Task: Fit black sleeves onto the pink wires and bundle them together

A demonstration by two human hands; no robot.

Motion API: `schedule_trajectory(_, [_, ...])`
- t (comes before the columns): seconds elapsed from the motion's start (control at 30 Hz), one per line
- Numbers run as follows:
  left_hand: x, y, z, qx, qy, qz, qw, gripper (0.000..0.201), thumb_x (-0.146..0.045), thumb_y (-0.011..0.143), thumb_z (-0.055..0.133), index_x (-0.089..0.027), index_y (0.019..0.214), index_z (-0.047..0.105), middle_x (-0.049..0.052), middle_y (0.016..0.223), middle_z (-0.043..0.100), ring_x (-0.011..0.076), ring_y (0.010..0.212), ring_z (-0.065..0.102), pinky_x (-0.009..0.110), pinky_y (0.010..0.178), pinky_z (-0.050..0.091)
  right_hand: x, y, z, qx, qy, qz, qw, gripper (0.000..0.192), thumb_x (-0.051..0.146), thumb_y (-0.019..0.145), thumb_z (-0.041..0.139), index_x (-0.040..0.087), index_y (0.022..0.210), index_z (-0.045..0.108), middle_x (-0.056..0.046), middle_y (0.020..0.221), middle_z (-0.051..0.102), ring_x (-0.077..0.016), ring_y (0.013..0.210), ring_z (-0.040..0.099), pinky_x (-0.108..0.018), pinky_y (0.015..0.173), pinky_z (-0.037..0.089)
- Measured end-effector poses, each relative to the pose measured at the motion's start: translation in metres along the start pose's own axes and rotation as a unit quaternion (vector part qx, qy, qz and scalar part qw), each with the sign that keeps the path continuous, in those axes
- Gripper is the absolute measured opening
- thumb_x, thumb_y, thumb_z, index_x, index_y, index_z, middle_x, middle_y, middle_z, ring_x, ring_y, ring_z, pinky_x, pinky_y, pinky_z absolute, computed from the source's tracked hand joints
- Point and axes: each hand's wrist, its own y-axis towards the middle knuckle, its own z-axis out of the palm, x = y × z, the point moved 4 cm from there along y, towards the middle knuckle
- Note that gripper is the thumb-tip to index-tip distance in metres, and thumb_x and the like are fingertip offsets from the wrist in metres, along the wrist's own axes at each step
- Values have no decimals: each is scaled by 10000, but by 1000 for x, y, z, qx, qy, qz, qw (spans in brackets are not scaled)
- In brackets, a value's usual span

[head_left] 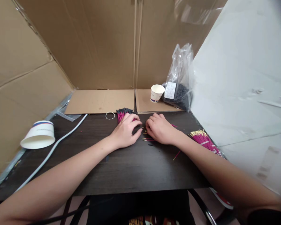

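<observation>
My left hand (127, 131) lies over the near part of a bundle of magenta wires with black ends (124, 112); its thumb and index finger are apart, with nothing visible between them. Close by on the right, my right hand (161, 129) is closed, knuckles up and fingers curled under, so whatever it grips is hidden. Loose magenta wires (149, 139) with gold-coloured tips stick out from beneath it toward the left hand. A small black sleeve piece (150, 144) rests just below them. Another loose wire (176, 155) is beside my right forearm.
A larger bundle of magenta wires with gold tips (204, 140) lies at the right edge. Behind stand a paper cup (157, 93) and a clear bag of black pieces (181, 93). At left are a tipped paper cup (40, 134) and a white cable (58, 142). Cardboard walls (95, 43) enclose the table.
</observation>
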Motion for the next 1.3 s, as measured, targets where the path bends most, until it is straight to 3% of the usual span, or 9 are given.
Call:
schedule_trajectory(0.17, [0,0,0,4,-9,-5,1000,154,-239,1045,679,-166,1131,783,144,1203,696,303,1105,612,535,1048,575,0,-3,0,-5,-14,-11,1000,177,252,1119,568,154,1009,665,-159,1005,736,-309,963,552,-438,843,321])
schedule_trajectory(0.4, [-6,0,-1,-7,-69,-18,997,176,-273,1084,655,-179,1142,792,133,1176,757,290,1095,683,523,1038,589,9,-8,-12,-59,24,-25,998,175,210,1135,488,173,1035,627,-159,1056,706,-313,1018,545,-444,892,332])
schedule_trajectory(0.53, [-10,-1,-1,-15,-137,-55,989,193,-288,1097,652,-184,1067,811,99,1034,818,238,901,720,425,885,609,13,-11,-17,-75,81,-30,993,140,184,1123,472,194,1041,586,-142,1052,707,-289,986,557,-426,885,337])
schedule_trajectory(0.63, [-9,-2,0,-12,-182,-116,976,204,-301,1080,682,-186,1006,833,62,915,813,175,704,643,338,699,544,13,-13,-16,-78,117,-33,990,144,193,1135,459,204,1033,560,-112,1008,710,-262,925,578,-424,896,359])
schedule_trajectory(0.8, [-4,-4,0,-41,-240,-182,953,218,-363,1038,748,-188,970,860,42,805,787,152,606,570,299,573,458,8,-17,-15,-91,225,-6,970,90,221,1153,473,217,1139,562,-88,1020,755,-232,840,647,-392,833,473])
schedule_trajectory(1.0, [5,-4,-5,-107,-319,-229,913,239,-415,1001,786,-186,968,844,80,905,827,211,776,728,347,703,609,2,-23,-16,-165,279,-1,946,131,246,1150,531,232,1201,651,-81,1063,801,-224,906,748,-368,818,579])
schedule_trajectory(1.13, [11,-4,-11,-140,-342,-252,894,218,-397,981,801,-185,934,824,60,846,798,181,733,691,320,676,602,-2,-26,-19,-217,271,21,938,113,225,1119,563,227,1106,676,-35,865,757,-189,719,682,-342,704,545])
schedule_trajectory(1.3, [10,-4,-10,-131,-378,-260,879,184,-361,978,798,-183,936,816,47,825,784,156,698,668,304,666,595,-3,-31,-22,-268,277,37,922,101,216,1096,583,234,1071,680,-2,761,677,-169,623,602,-338,640,504])
